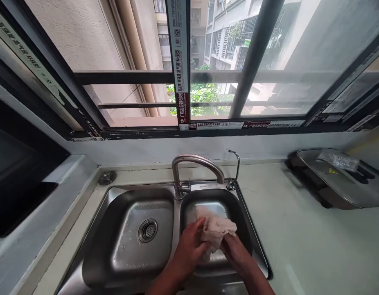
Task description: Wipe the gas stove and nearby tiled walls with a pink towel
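Over the right basin (214, 268) of a stainless steel double sink, a crumpled pale cloth (218, 226) is bunched between my two hands. My left hand (191, 241) grips it from the left, thumb and fingers around its edge. From the right, my right hand (235, 249) holds the lower right side, its fingertips hidden under the fabric. Part of the cloth hangs down between the hands. Behind it the curved faucet (197, 157) arches toward the right basin; I see no water stream from its spout.
The wet left basin (128, 233) has a drain strainer (148, 230). A thin small tap (237, 164) stands at the sink's back right corner. On the right counter (306, 246) sits an electric pan with a glass lid (337, 180). A round metal stopper (107, 177) lies back left, below the window.
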A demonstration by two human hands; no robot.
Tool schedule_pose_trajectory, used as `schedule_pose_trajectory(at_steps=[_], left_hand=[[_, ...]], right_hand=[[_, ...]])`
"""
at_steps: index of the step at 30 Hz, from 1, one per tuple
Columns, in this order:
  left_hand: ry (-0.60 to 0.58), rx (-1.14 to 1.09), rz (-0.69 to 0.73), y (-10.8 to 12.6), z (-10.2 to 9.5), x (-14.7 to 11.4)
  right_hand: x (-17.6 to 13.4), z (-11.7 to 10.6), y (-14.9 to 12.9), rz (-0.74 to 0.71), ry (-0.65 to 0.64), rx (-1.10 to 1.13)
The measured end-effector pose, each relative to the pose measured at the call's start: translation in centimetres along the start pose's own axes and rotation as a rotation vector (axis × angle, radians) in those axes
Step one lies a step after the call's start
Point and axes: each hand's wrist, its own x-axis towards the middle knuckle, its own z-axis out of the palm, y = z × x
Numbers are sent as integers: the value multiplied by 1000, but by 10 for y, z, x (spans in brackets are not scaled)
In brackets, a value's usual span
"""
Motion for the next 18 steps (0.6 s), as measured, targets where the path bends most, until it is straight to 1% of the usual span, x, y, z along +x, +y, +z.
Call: schedule_pose_trajectory(at_steps=[2,4,6,8,10,12,14,16,18], left_hand=[[-1,66,-14,-6,5,5],[4,144,-15,-8,9,9],[49,186,-7,-3,11,11],[101,191,12,6,14,12],[113,198,70,16,19,12],[98,211,162,25,28,11],[70,198,219,31,37,8],[68,153,218,37,45,4],[95,117,209,46,50,-1]], right_hand=[[4,-16,0,59,22,-14],[8,-31,-6,79,17,-101],[11,-44,-16,34,2,-263],[14,-56,-26,-54,14,-411],[15,-64,-33,-137,23,-483],[14,-70,-35,-185,11,-499],[13,-73,-36,-211,16,-490],[12,-76,-37,-213,23,-471],[12,-80,-41,-186,-43,-408]])
